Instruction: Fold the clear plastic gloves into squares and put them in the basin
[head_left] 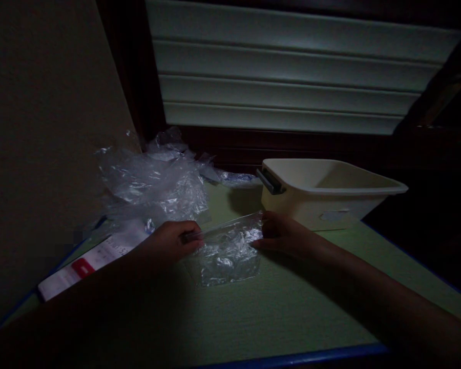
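Fingers point(192, 247) on both hands are pinched onto a clear plastic bag point(230, 259), left hand point(174, 241) at its upper left, right hand point(284, 236) at its upper right, just below mid-frame. There's a crinkly plastic heap point(157, 184) left of center, plus a cream tub point(295, 207) over to the right.

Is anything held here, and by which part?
A clear plastic bag: the left hand and right hand pinch opposite ends of its upper edge.
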`<state>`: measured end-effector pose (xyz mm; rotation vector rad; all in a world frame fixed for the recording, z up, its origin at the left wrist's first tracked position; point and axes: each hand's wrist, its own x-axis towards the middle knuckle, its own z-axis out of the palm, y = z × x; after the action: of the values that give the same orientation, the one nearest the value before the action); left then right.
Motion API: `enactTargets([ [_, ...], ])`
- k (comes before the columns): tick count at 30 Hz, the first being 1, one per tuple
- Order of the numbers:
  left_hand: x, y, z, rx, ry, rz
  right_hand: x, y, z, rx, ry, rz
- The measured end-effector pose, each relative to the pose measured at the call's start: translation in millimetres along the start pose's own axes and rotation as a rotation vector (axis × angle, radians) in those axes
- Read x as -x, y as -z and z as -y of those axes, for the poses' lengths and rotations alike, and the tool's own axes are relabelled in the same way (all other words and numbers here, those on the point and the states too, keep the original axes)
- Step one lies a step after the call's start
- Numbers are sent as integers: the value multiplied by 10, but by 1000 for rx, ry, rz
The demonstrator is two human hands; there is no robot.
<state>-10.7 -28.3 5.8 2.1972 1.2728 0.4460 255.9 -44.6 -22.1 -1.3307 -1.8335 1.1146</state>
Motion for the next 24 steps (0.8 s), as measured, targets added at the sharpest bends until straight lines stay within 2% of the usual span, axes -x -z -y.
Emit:
enactTargets([
  [5,-1,-10,19,31,3,33,-5,-9,36,19,12,33],
  [15,18,31,9,47,20,180,2,26,45,153,6,-4],
  [24,25,17,65,-28,-52,175,6,19,55,215,6,-20],
])
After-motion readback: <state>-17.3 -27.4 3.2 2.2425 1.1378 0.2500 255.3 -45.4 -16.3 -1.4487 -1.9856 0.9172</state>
